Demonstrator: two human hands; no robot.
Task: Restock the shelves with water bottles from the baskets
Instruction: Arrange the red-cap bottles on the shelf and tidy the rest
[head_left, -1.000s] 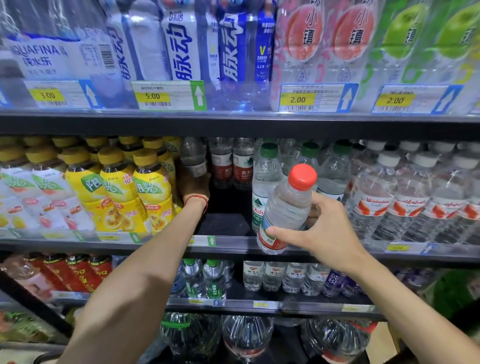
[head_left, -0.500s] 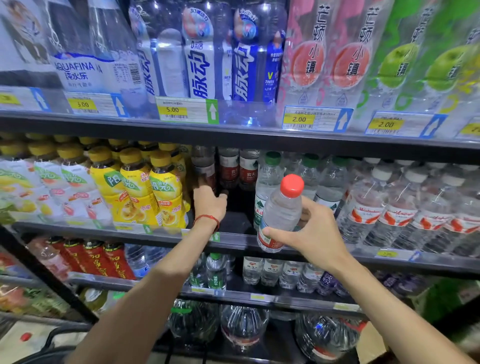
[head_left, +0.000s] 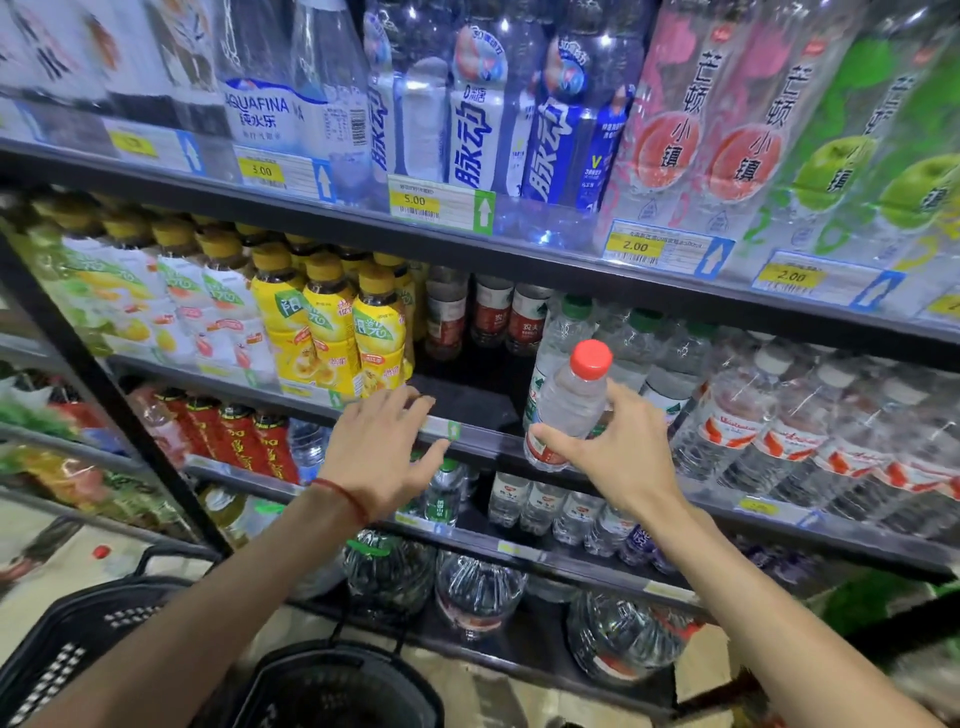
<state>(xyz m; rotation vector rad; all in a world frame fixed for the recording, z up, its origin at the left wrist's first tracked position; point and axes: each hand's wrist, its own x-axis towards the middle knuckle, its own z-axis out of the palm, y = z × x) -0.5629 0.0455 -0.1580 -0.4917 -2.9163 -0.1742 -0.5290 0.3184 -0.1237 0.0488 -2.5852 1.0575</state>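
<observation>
At centre right of the frame, right hand (head_left: 623, 457) curled around a tilted red-capped water bottle (head_left: 571, 400), before the middle shelf (head_left: 467, 405), left hand (head_left: 379, 457) at centre, fingers spread, holding nothing, black baskets (head_left: 78, 639) at lower left

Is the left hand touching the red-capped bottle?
Apart: the head view shows bare shelf edge between the left hand and the red-capped bottle.

Clear water bottle (head_left: 569, 405), red cap, red-white label at base, was tilted cap up-right, held in right hand (head_left: 623, 457) before the gap on the middle shelf (head_left: 467, 408). Black baskets (head_left: 78, 629) sat below.
</observation>
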